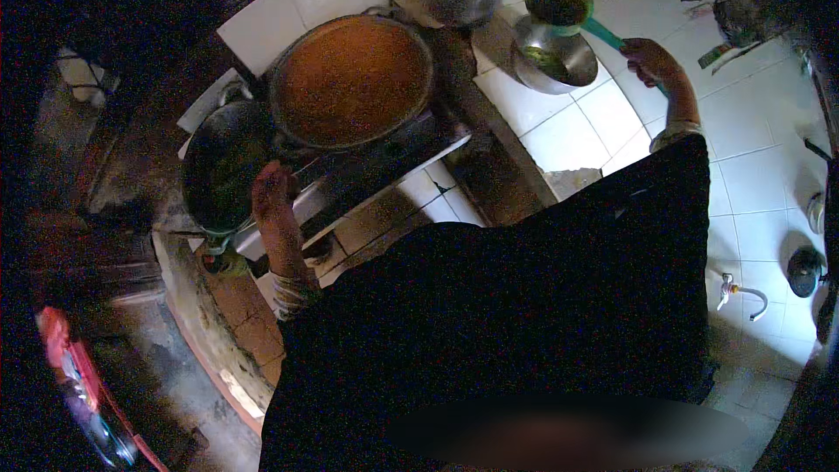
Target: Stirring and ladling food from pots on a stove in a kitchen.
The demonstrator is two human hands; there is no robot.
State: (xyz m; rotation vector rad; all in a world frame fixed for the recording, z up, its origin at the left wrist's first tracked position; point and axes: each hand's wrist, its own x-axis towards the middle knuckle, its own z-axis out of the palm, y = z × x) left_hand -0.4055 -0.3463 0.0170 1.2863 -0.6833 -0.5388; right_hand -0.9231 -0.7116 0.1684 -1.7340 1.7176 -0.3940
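Note:
My right hand (649, 60) grips the green handle of a round strainer or scoop (560, 0) with dark contents. It is held above a steel bowl (580, 69), which has something greenish inside. My left hand (274, 190) has its fingers curled near the right rim of a dark, deep pan (223, 164); whether it touches or holds anything is too dark to tell. Beyond that hand is a large round pan (354, 82) whose wide surface looks orange-brown. What fills it is not clear.
A steel pot (468, 3) with dark contents stands behind the bowl. The pans rest on a stove (387, 160) beside white-tiled counter (557, 128). On the tiled wall at right is a tap (741, 292). A worn ledge (203, 314) curves along the left.

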